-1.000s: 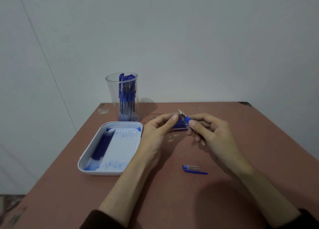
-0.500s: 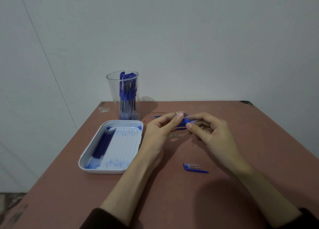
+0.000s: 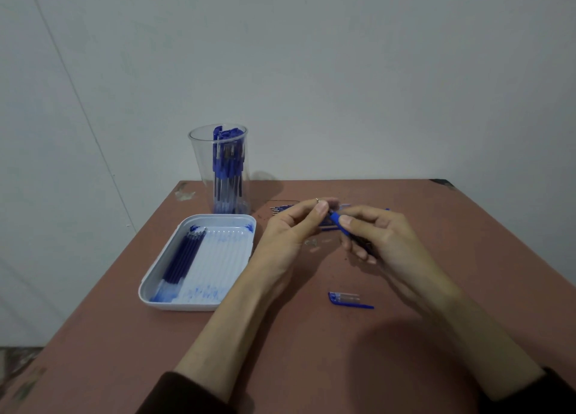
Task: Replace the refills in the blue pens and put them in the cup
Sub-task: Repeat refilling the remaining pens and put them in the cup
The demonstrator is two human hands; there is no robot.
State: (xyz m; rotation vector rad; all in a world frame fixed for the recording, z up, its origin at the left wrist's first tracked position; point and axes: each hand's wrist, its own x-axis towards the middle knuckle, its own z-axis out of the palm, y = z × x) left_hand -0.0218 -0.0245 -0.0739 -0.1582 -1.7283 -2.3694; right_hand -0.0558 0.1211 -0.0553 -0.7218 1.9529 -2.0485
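Note:
Over the middle of the brown table, my right hand grips a blue pen by its grip end, the barrel hidden in my palm. My left hand pinches the pen's small metal tip piece between thumb and forefinger, just left of the right hand. A clear cup holding several blue pens stands at the back left. A white tray with several dark blue refills lies in front of the cup. A blue pen cap lies on the table near me.
Several loose pens or refills lie on the table behind my hands, partly hidden. The table ends against a grey wall at the back; its left edge runs beside the tray.
The pen has tilted lower in my right hand, and my left thumb and forefinger have closed onto its tip. Both hands have stayed close together.

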